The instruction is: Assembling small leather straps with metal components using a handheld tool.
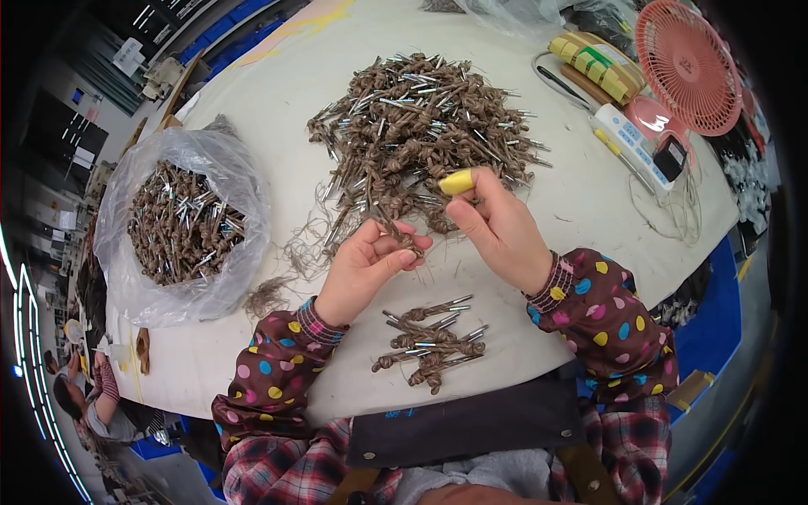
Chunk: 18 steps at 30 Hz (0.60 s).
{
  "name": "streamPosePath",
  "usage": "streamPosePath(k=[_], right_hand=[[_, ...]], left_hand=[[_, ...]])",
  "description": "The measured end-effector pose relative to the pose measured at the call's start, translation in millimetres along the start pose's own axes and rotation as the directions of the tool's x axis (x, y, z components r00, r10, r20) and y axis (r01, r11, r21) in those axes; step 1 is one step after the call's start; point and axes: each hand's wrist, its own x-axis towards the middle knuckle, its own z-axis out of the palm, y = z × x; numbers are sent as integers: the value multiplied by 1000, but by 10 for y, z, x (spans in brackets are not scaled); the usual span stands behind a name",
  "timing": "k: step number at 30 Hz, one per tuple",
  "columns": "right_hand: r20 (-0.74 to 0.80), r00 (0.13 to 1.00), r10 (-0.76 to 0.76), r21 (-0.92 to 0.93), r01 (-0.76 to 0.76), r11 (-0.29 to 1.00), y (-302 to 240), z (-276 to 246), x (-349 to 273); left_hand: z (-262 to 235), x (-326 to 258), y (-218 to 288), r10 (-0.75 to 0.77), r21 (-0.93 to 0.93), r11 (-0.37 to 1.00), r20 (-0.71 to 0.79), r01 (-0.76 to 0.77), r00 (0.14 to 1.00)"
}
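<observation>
My left hand [360, 273] is closed on a knotted brown cord [407, 242], pinching its knot between thumb and fingers; part of the cord is hidden by the hand. To its right, my right hand [508, 239] is raised with thumb and index finger apart and the other fingers curled. Yellow tape [457, 182] wraps that index fingertip, and I see nothing held there. Just beyond both hands rises a large heap of knotted brown cords [421, 126] with shiny metallic tips. Nearer to me lies a small group of similar cords [433, 341].
A clear plastic bag [252, 194] full of knotted cords stands at left. Loose brown threads [307, 244] lie between bag and heap. At far right are a pink fan [686, 63], a white power strip [627, 139] and a yellow-wrapped bundle [593, 63]. Another person [97, 400] sits at far left.
</observation>
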Motion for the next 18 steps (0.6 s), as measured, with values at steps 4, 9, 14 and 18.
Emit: streamPosePath(k=[4,9,14,18], right_hand=[[187,970,-154,-327,209,922,-59,-10,-75],[222,942,-250,-437,326,838,-37,7,-91],[228,933,-279,-461,356,813,-36,14,-104],[233,929,-287,-490,367,791,-32,20,-107]], left_hand=[[20,-4,-16,83,55,995,-85,-78,993],[34,-5,-72,132,131,984,-105,-118,986],[32,3,-85,193,220,961,-99,-168,976],[24,5,-130,227,260,946,-118,-191,967]])
